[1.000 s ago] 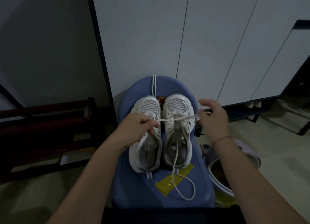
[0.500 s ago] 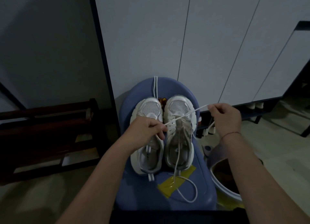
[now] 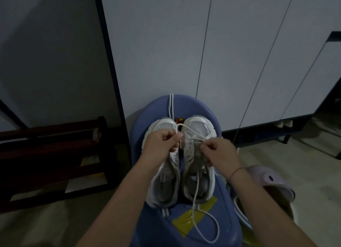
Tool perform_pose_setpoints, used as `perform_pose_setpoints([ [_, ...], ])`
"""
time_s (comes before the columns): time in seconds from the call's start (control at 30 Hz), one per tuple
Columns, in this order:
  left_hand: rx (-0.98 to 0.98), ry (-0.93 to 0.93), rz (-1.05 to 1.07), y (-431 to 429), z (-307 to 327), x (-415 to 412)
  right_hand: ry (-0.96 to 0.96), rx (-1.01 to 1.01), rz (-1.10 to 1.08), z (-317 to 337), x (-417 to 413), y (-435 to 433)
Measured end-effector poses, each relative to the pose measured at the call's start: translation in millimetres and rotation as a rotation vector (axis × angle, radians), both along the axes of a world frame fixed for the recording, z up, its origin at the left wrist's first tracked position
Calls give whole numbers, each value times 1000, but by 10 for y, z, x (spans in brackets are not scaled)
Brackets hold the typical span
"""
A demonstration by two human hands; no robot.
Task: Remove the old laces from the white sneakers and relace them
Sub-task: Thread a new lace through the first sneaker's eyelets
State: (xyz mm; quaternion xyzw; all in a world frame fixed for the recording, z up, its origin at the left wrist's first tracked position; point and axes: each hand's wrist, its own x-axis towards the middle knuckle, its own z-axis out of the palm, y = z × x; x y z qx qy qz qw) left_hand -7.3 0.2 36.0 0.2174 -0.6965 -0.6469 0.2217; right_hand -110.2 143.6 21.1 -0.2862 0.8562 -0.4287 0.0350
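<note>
I see two white sneakers (image 3: 181,163) side by side, toes away from me, on a blue plastic stool (image 3: 224,219). My left hand (image 3: 162,142) is closed, pinching one strand of the white lace (image 3: 195,195) over the left shoe's toe; my right hand (image 3: 218,150) is closed on another strand at the right shoe's eyelets. The lace's loose end loops over yellow tape (image 3: 186,221) on the seat, and a second lace (image 3: 171,106) hangs over the stool's far rim

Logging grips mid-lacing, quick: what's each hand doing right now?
Left hand: closed, pinching the lace.
Right hand: closed, pinching the same lace over the right sneaker.
</note>
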Motion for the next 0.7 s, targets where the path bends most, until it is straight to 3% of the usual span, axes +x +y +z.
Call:
perform_pose_setpoints([
  [0.17,142,-34,87,15,-218,-238,-34,102,25,-172,51,-158],
  [0.4,13,-74,134,22,-378,-323,-599,-203,157,-161,30,-165],
  [0.7,34,-51,194,85,-443,-425,-661,-254,169,-131,30,-149],
])
